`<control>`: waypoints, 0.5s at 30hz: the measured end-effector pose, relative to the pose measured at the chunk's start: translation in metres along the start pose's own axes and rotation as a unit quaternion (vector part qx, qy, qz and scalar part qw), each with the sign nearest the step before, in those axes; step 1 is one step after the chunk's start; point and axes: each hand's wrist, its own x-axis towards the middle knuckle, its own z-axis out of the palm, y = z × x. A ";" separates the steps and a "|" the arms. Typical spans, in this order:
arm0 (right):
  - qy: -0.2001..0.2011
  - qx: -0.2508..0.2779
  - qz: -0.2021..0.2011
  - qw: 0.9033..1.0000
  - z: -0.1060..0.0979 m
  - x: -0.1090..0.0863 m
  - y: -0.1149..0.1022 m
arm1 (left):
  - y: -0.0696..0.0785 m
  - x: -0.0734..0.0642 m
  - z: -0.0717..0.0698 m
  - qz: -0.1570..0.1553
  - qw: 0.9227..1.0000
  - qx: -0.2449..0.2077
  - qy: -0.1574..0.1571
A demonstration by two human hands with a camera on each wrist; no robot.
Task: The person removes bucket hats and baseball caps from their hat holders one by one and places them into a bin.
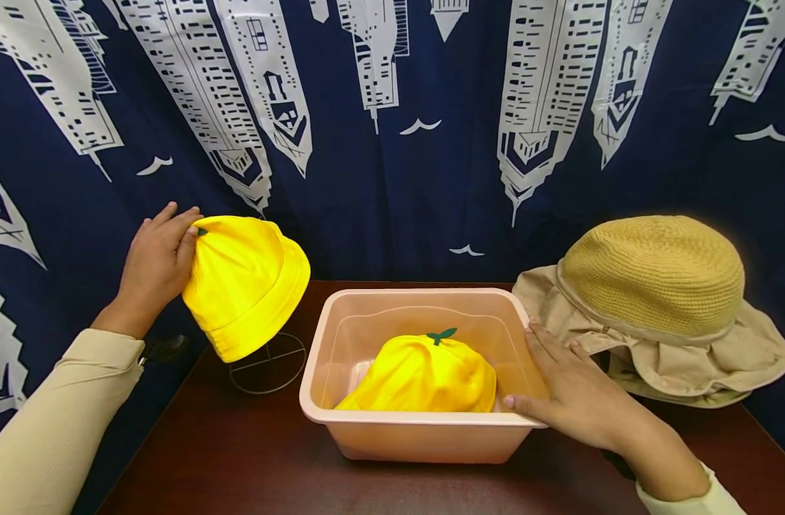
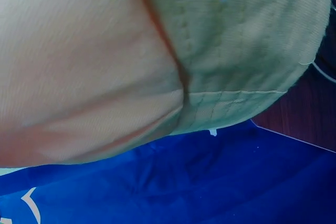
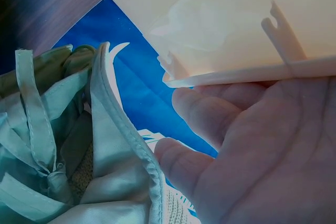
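My left hand [image 1: 160, 254] holds a yellow bucket hat [image 1: 247, 286] by its crown, thumb beside a small green tip, its other fingers partly hidden behind. The hat tilts, brim down to the right, over a wire stand [image 1: 267, 365]. In the left wrist view the hat's stitched brim [image 2: 236, 51] fills much of the picture and hides the hand. My right hand [image 1: 582, 386] rests on the right rim of a pink plastic bin [image 1: 424, 438], fingers fairly straight outside, thumb over the inner side. Inside the bin lies a second yellow hat [image 1: 424, 375] with a green leaf on top.
A wide-brimmed straw hat [image 1: 656, 279] with beige cloth stands right of the bin, near my right hand. Its fabric ties [image 3: 37, 114] show in the right wrist view. Beneath is a dark brown table [image 1: 250, 458]. A navy curtain [image 1: 444, 193] with white buildings hangs behind.
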 end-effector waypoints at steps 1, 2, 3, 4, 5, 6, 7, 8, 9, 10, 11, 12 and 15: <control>0.000 -0.001 0.000 1.000 0.000 0.000 0.000 | 0.000 0.000 0.000 -0.001 1.000 0.001 0.008; 0.000 -0.002 -0.001 1.000 0.000 0.000 0.000 | 0.000 -0.001 0.001 -0.001 1.000 0.003 0.018; 0.001 -0.003 -0.004 1.000 0.000 0.001 0.000 | 0.001 -0.001 0.001 -0.001 1.000 0.006 0.029; 0.000 -0.004 -0.004 1.000 0.000 0.001 0.001 | 0.001 -0.002 0.001 -0.002 0.999 0.009 0.039; 0.002 -0.005 -0.006 1.000 0.001 0.001 0.001 | 0.002 -0.002 0.002 -0.002 0.999 0.011 0.050; 0.003 -0.006 -0.007 1.000 0.001 0.001 0.001 | 0.002 -0.003 0.002 -0.004 0.998 0.012 0.059; 0.003 -0.006 -0.007 1.000 0.001 0.001 0.001 | 0.002 -0.003 0.002 -0.005 0.998 0.013 0.066; 0.004 -0.007 -0.009 1.000 0.001 0.001 0.001 | 0.003 -0.003 0.002 -0.007 0.997 0.013 0.072; 0.005 -0.006 -0.010 1.000 0.001 0.001 0.001 | 0.004 -0.004 0.002 -0.009 0.997 0.013 0.076; 0.005 -0.006 -0.008 1.000 0.001 0.001 0.001 | 0.004 -0.004 0.001 -0.010 0.997 0.011 0.079; 0.005 -0.005 -0.007 1.000 0.001 0.001 0.001 | 0.004 -0.005 0.001 -0.011 0.997 0.009 0.080; 0.004 -0.003 -0.005 1.000 0.001 0.001 0.001 | 0.004 -0.006 0.001 -0.014 0.997 0.007 0.080; 0.001 0.000 -0.001 1.000 0.001 0.001 0.000 | 0.003 -0.011 0.002 -0.019 0.996 -0.002 0.085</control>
